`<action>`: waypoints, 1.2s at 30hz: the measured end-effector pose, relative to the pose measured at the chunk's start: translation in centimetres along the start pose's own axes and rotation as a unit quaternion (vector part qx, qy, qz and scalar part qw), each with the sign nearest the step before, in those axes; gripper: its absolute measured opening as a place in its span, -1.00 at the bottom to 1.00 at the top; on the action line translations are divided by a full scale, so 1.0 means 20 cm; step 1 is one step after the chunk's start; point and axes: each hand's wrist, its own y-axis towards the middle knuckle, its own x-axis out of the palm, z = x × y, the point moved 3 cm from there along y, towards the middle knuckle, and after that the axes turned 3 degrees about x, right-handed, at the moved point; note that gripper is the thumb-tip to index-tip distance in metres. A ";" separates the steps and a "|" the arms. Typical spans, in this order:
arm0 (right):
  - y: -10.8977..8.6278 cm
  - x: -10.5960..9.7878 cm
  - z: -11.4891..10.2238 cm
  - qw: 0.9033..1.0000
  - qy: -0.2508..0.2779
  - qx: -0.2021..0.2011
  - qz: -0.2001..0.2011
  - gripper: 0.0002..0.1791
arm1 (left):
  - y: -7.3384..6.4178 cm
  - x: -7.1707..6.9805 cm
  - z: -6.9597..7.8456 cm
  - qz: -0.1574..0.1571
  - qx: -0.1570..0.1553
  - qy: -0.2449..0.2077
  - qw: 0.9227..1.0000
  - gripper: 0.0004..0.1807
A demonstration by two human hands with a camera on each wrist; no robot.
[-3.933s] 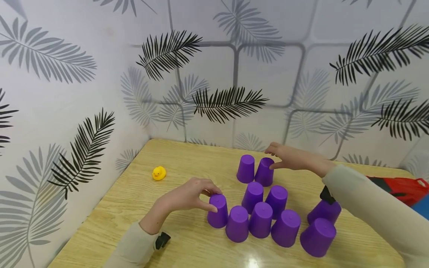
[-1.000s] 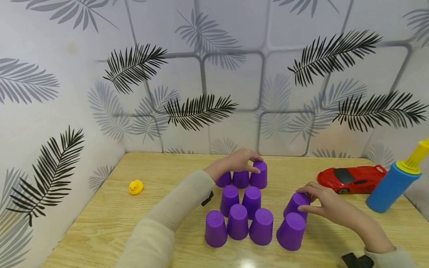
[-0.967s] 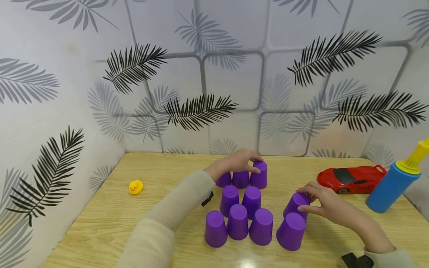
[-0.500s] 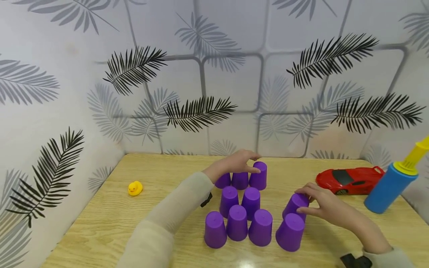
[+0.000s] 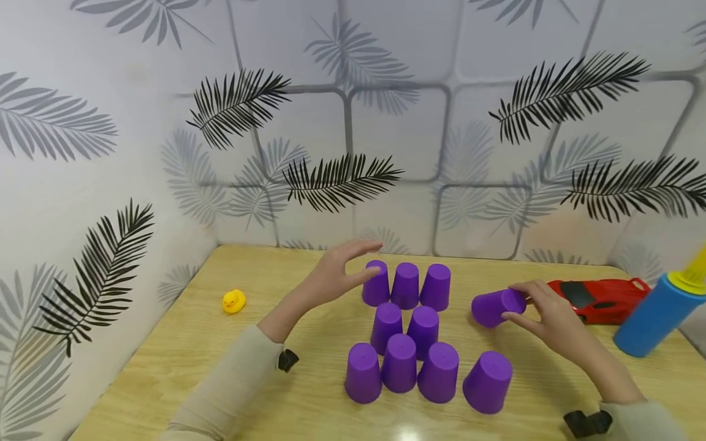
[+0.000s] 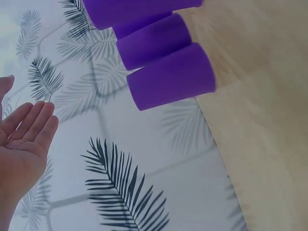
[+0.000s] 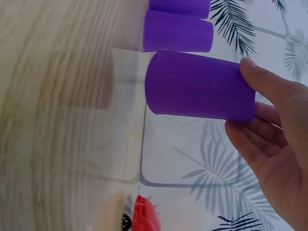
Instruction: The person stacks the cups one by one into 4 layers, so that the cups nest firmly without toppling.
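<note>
My right hand (image 5: 554,315) pinches a purple plastic cup (image 5: 496,306) near its closed end. The cup is tilted, its wide end to the left; in the right wrist view thumb and fingers grip the same cup (image 7: 199,86) at its narrow end. My left hand (image 5: 336,275) is spread in the air beside the left cup (image 5: 376,291) of a back row of three upside-down cups. In the left wrist view the hand (image 6: 24,144) is apart from the cups. Two cups (image 5: 423,331) form a middle row. Three cups (image 5: 399,364) stand in front.
One more upside-down purple cup (image 5: 488,383) stands apart at the front right. A red toy car (image 5: 612,300) and a blue pump with a yellow top (image 5: 645,318) lie behind my right hand. A yellow rubber duck (image 5: 234,301) sits on the left of the wooden table (image 5: 182,361).
My left hand has moved left, away from the right cup of the back row. My right hand has lifted and tilted its cup from behind the front right one.
</note>
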 end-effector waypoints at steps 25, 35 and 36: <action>0.22 0.20 0.08 0.996 0.030 0.022 -0.080 -0.48 | -0.49 0.08 0.15 -0.139 0.040 -0.009 0.989 -0.47; 0.30 0.24 0.05 0.993 0.015 0.016 -0.117 -0.48 | -0.51 0.08 0.14 -0.153 0.012 -0.013 0.988 -0.52; 0.30 0.25 0.05 0.993 0.013 0.016 -0.119 -0.48 | -0.52 0.08 0.14 -0.154 0.008 -0.013 0.988 -0.52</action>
